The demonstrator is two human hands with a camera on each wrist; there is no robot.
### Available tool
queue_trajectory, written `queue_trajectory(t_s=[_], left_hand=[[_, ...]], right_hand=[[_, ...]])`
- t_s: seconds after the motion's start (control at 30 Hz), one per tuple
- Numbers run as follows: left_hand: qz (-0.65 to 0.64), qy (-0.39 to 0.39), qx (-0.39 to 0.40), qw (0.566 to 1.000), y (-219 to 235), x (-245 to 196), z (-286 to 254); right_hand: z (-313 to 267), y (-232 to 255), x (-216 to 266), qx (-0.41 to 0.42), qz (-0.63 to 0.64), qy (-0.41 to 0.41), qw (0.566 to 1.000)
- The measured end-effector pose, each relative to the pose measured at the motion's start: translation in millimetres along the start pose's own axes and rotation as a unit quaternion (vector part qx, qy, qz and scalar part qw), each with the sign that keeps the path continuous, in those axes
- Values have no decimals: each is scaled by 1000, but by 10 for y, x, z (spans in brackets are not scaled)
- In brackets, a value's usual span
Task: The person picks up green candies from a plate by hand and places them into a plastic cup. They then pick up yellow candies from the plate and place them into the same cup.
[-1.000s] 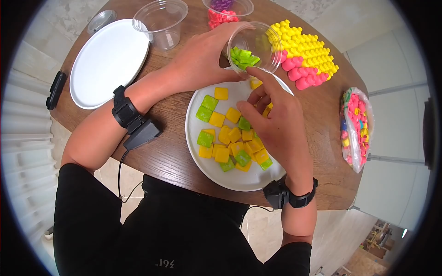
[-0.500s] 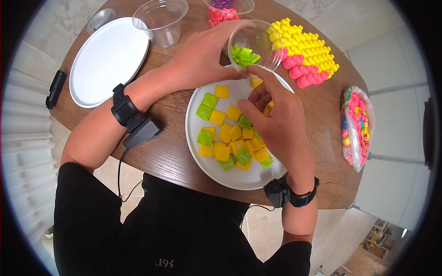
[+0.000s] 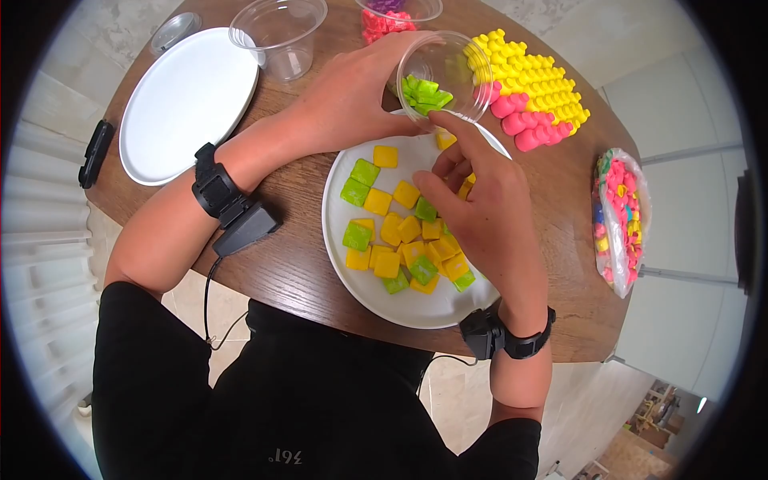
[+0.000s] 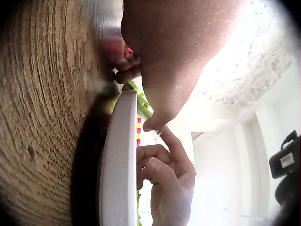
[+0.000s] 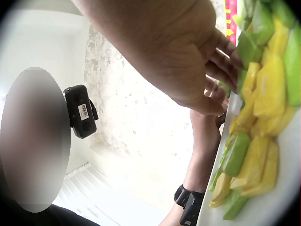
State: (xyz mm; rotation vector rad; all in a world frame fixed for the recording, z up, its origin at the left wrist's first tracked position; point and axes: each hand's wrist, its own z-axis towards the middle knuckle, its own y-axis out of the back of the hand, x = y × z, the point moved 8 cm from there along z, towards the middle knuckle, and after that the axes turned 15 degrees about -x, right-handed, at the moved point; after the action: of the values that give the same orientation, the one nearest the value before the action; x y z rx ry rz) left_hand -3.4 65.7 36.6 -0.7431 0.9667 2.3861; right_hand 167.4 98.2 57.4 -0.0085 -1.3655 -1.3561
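Note:
My left hand (image 3: 348, 104) grips a clear cup (image 3: 460, 68), tilted over the far edge of a white plate (image 3: 374, 300). Green pieces (image 3: 425, 94) lie inside it. Above the plate's right side is my right hand (image 3: 492, 208), its index fingertip at the cup's near rim and the other fingers bent, with nothing seen in them. Yellow squares (image 3: 386, 265) and green squares (image 3: 356, 236) are scattered on the plate, some overlapping; the right hand hides part of them. The right wrist view shows my right hand (image 5: 183, 56) beside wrapped-looking yellow pieces (image 5: 270, 84).
Another white plate (image 3: 188, 104) lies at left, by an upright clear cup (image 3: 280, 40) and a round lid (image 3: 176, 32). Behind are red pieces (image 3: 386, 28) in a cup. Rows of yellow and pink bottle-shaped pieces (image 3: 532, 88) stand at back right; a filled bag (image 3: 620, 224) sits at right.
Both hands keep nearly the same pose. The cup and left hand appear very slightly higher in the head view, as do the plates and other objects.

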Motion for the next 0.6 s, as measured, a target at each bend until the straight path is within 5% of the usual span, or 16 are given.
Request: queue_trajectory(t_s=[0.6], left_hand=[[-5,1,-2,1000,-8,15,-6]], right_hand=[[-3,0,0,4,-7,-1,1000]])
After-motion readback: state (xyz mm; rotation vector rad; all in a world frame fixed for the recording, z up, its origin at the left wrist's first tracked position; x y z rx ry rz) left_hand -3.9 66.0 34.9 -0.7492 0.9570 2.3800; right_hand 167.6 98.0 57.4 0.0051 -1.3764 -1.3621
